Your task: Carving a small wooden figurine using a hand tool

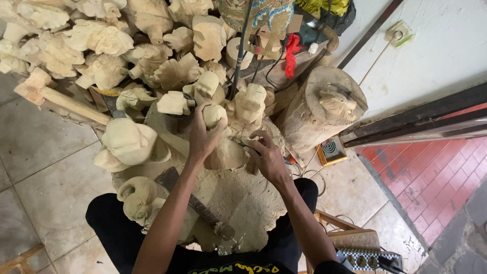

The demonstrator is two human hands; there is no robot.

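Between the two hands, on the sawdust-covered stump worktop [238, 203], stands a pale wooden carving [223, 144], a rough head-and-body figure. Its long axis runs from the rounded head, far from the person, down to a thicker base close to the right hand, tilted a little toward the left hand's side. The left hand [202, 137] is wrapped around the upper part, its fingers [208, 121] closed on the neck just below the head, so the head pokes out beyond them. The right hand [266, 157] sits at the lower flank of the carving, its fingers [253, 139] curled narrow around what looks like a small carving tool [242, 143]; only a short bit shows, so its shape is uncertain. That tool end meets the wood just beside the right fingertips, toward the left hand. Both hands touch the piece; the left one bears it. Beyond the left fingers lie many similar unfinished carvings [127, 144], and beyond the right hand stands a second log stump [314, 111] carrying a carved face.
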